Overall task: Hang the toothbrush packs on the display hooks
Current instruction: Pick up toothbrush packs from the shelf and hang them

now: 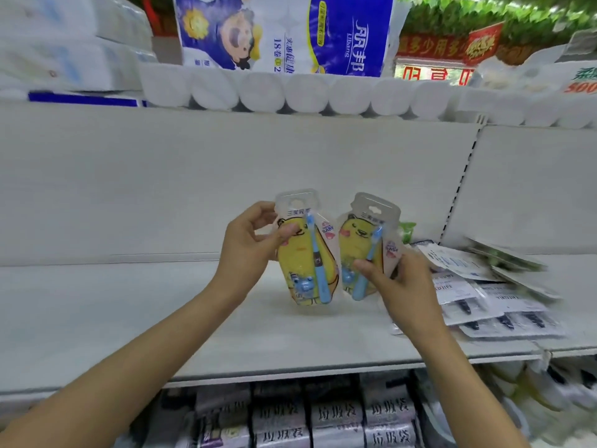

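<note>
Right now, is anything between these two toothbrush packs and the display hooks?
Can't tell: no display hooks are visible. The left hand holds one toothbrush pack, the right hand the other, before a bare back panel.

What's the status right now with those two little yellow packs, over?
Left hand grips left toothbrush pack; right hand grips right toothbrush pack. Both upright above the shelf, unhung. No display hooks in view.

Bare shelf [129,302] lies open leftward (flat packets [494,295] crowd its right end).
</note>
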`<state>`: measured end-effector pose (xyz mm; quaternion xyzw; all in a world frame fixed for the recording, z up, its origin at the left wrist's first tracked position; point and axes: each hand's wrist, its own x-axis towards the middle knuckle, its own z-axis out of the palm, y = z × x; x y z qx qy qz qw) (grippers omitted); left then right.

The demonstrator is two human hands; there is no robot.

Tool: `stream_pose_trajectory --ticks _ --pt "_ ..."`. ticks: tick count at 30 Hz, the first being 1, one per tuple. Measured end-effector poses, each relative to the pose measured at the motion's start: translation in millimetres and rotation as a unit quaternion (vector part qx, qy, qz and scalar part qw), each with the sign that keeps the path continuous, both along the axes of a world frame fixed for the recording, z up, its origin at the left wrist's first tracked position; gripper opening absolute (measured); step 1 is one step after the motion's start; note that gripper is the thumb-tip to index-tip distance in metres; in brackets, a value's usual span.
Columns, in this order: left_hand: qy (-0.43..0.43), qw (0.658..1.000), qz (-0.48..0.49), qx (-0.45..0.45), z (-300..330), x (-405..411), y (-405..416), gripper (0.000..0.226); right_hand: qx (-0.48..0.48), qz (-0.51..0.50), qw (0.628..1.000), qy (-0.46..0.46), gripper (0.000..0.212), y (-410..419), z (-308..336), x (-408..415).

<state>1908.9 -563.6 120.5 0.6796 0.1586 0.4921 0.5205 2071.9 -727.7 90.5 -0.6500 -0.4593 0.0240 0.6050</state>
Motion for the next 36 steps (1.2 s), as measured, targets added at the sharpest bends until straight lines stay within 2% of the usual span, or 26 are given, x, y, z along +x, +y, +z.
stream_pose_trajectory --ticks 2,12,16,19,28,33,36 --pt "0.002 0.999 0.036 -0.009 1 -23 -7 0.019 -0.002 0.025 1.0 0.005 0.023 5 -1 -10" --pt "0.027 0.988 0.153 -0.016 -13 -139 -18 0.014 -0.011 0.184 0.981 0.054 0.02 44 -7 -88" --pt "0.046 0.98 0.186 -0.061 -26 -186 -13 0.013 -0.022 0.238 0.969 0.057 0.023 67 -7 -128" --pt "0.065 0.975 0.188 -0.095 -34 -227 -11 0.022 -0.036 0.272 0.961 0.047 0.024 87 -8 -163" --pt "0.027 0.96 0.242 -0.137 -50 -378 -6 0.065 -0.05 0.39 0.919 0.037 0.02 150 -8 -308" --pt "0.016 0.946 0.295 -0.129 -60 -482 7 0.064 -0.056 0.434 0.899 0.03 0.021 181 -14 -410" --pt "0.016 0.937 0.325 -0.126 -62 -544 17 0.053 -0.057 0.445 0.894 0.022 0.021 195 -18 -469"
